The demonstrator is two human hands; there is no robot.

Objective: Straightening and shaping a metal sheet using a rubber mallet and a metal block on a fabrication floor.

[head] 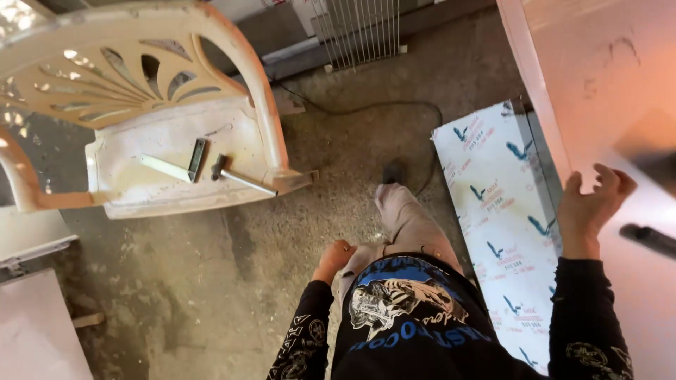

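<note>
My right hand (590,207) grips the edge of a large pale metal sheet (598,84) that stands tilted at the right. My left hand (335,257) hangs closed beside my thigh and holds nothing that I can see. A second sheet (496,211), covered in white film with blue bird marks, lies on the floor under the tilted one. My leg in beige trousers (405,218) steps forward over the concrete floor.
A worn cream plastic chair (162,105) stands at the upper left with a try square (176,165) and a hammer (239,177) on its seat. A wire rack (355,28) leans at the back. A black cable (366,109) runs across the floor. White panels (35,317) lie at the lower left.
</note>
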